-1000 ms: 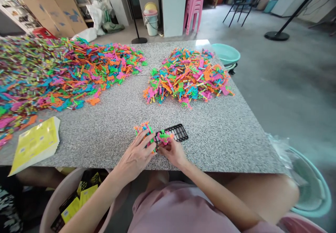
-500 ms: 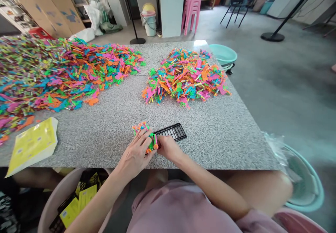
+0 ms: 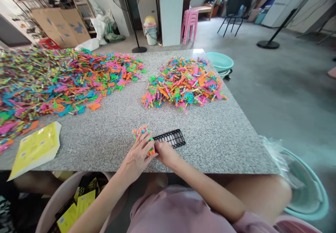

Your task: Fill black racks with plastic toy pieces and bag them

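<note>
A black plastic grid tray [image 3: 177, 138] lies on the granite tabletop in front of me; only its right part shows. On its left part sits a cluster of small bright plastic toys [image 3: 141, 130], pink, green and blue with orange round ends. My left hand [image 3: 138, 152] is laid over this cluster, fingers curved around it and holding it against the tray. Close against its right side, my right hand [image 3: 166, 153] is closed, with its fingertips at the toys' edge. What those fingertips grip is hidden.
A heap of similar toys [image 3: 183, 84] lies ahead, and a larger pile [image 3: 65, 82] spreads leftward. Yellow printed cards [image 3: 36, 145] are stacked at left. Below the table edge stands a tub [image 3: 46, 205] with packed trays; a teal basin [image 3: 324, 198] is at right.
The view has tilted up slightly, so everything sits lower in the picture. My right hand has shifted slightly against the toys, while my left hand stays over them.
</note>
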A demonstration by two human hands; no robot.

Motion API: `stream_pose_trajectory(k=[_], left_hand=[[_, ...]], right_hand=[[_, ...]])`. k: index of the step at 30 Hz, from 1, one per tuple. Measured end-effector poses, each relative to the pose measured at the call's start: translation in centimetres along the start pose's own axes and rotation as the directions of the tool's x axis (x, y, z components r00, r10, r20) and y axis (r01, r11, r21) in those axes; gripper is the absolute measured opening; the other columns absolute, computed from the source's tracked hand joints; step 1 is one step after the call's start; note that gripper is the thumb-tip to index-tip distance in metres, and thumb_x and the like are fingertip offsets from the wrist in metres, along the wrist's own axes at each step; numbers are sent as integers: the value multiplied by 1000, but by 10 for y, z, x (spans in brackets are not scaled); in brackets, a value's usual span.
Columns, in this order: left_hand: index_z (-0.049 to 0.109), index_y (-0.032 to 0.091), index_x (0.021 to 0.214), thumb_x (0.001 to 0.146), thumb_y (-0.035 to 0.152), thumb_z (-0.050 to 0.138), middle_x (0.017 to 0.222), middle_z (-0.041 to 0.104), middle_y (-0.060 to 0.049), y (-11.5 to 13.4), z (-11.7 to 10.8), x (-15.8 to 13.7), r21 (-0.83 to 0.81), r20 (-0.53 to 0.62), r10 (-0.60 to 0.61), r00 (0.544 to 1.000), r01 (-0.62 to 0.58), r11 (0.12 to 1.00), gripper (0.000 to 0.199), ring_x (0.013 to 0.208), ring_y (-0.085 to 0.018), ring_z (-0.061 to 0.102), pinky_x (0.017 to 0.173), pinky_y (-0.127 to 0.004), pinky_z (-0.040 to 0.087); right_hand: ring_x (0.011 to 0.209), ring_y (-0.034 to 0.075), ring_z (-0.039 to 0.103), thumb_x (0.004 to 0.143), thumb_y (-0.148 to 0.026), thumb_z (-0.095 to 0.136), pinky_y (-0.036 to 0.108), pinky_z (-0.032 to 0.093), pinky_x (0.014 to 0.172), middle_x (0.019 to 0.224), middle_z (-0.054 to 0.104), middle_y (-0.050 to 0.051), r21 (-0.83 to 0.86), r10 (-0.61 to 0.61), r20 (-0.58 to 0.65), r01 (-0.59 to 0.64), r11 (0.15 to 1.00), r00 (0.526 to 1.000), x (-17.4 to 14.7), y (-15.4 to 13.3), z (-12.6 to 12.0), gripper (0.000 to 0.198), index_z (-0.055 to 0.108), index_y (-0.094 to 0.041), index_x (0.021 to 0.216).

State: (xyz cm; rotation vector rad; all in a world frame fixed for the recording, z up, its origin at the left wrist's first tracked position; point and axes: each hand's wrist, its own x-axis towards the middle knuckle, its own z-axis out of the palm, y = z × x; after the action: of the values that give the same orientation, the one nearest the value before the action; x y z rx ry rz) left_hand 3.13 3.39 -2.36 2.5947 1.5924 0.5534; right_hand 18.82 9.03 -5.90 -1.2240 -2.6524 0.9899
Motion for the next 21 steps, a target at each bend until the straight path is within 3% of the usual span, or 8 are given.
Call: stream_pose_trajectory(k=[7, 10, 12, 13, 14, 16, 17, 21], left_hand=[[54, 19, 128, 94, 25, 52, 145, 49, -15, -4, 5, 0, 49, -11, 45, 999, -44, 998, 35, 138, -31, 42, 109, -54, 43], [55, 20, 129, 94, 24, 51, 148, 47, -14, -6, 5, -2, 56, -12, 60, 998, -59, 997, 36, 138, -31, 41, 108, -53, 43], [56, 20, 128, 93, 23, 51, 148, 47, -13, -6, 6, -3, 67, -25, 63, 998, -61, 996, 36, 138, -31, 42, 107, -52, 44], [56, 20, 128, 93, 23, 51, 148, 47, -13, -6, 7, -3, 76, -38, 58, 998, -55, 996, 35, 137, -30, 43, 107, -52, 45], [57, 20, 126, 93, 24, 51, 147, 48, -13, -6, 8, -3, 88, -53, 53, 997, -48, 995, 34, 137, -31, 44, 106, -51, 46], [59, 20, 123, 93, 26, 51, 145, 50, -12, -6, 10, -3, 109, -82, 54, 995, -45, 993, 32, 135, -31, 46, 104, -51, 48], [60, 19, 122, 93, 27, 51, 143, 52, -13, -7, 10, -3, 118, -94, 60, 994, -49, 992, 31, 133, -31, 48, 104, -51, 49], [59, 18, 124, 94, 30, 51, 139, 56, -13, -13, 4, -5, 122, -99, 71, 993, -58, 991, 33, 130, -30, 51, 104, -49, 50]], right_hand=[[89, 22, 68, 84, -7, 52, 28, 47, 71, 103, 70, 15, -48, -48, -8, 48, 998, 999, 1, -2, 12, 28, 60, -10, 110], [84, 20, 67, 80, -15, 65, 26, 47, 71, 92, 71, 8, -29, -97, 33, 98, 995, 995, 12, 19, -14, 15, 65, -16, 95], [87, 21, 67, 77, -22, 71, 28, 48, 74, 91, 71, 6, -54, 27, -104, -33, 998, 994, 25, 47, -46, 15, 65, -18, 90], [91, 22, 66, 79, -24, 70, 30, 48, 76, 97, 71, 8, -75, 150, -276, -177, 981, 949, 32, 63, -63, 18, 64, -18, 95], [97, 24, 65, 82, -24, 68, 32, 48, 77, 104, 69, 12, -87, 255, -444, -325, 942, 859, 38, 78, -79, 21, 63, -18, 101], [100, 25, 64, 86, -20, 63, 32, 47, 77, 109, 67, 17, -83, 357, -590, -494, 865, 724, 48, 103, -97, 23, 59, -15, 108], [98, 25, 65, 88, -19, 60, 31, 46, 76, 107, 68, 17, -83, 382, -593, -526, 846, 708, 51, 110, -99, 22, 58, -14, 109], [82, 22, 67, 94, -28, 54, 27, 44, 69, 86, 70, 9, -82, 387, -457, -472, 878, 801, 38, 108, -70, 18, 56, -15, 106]])
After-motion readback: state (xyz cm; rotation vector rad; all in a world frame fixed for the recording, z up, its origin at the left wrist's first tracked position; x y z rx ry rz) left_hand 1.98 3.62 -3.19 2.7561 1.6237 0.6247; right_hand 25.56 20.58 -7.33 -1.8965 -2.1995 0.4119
